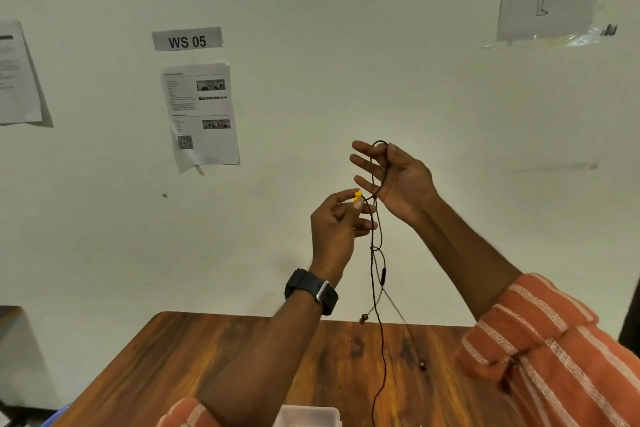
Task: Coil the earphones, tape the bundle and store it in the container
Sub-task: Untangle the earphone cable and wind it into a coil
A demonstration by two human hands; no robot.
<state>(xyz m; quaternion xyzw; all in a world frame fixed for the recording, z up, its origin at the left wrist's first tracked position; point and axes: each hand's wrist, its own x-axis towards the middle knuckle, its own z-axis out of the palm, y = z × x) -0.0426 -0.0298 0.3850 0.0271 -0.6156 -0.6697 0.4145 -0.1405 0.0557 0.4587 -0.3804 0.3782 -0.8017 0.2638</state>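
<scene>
Progress: coiling is only just starting, as I judge it. One loop of the thin black earphone cable (pixel 377 239) sits over the right hand; most of the cable hangs free.
Left to do: the rest of the winding, taping the bundle, and putting it in the container. No tape is in view.
Right hand (pixel 398 180): raised, palm toward the camera, fingers spread and loosely curled. The cable loops over the top near the thumb and forefinger and runs down across the palm. Thumb and forefinger look pinched on the loop, the other fingers apart.
Left hand (pixel 336 225): lower and just beside the right, thumb and forefinger closed on a small yellow plastic piece (pixel 357 196) at the cable, apparently a plug or clip; I cannot tell which. The other fingers are half curled. A black wristwatch (pixel 311 289) sits on this wrist.
Cable below the hands: two strands drop in front of the pale wall, past a slim black inline remote (pixel 383 276), then split. One small dark earbud (pixel 363 318) dangles near the table's far edge; another (pixel 422 366) hangs lower over the brown wooden table (pixel 214 357).
Container: a clear plastic box (pixel 308 416), only partly in view at the bottom edge, near the person, well below the hands.
Sleeves: orange with white stripes (pixel 554 340).
</scene>
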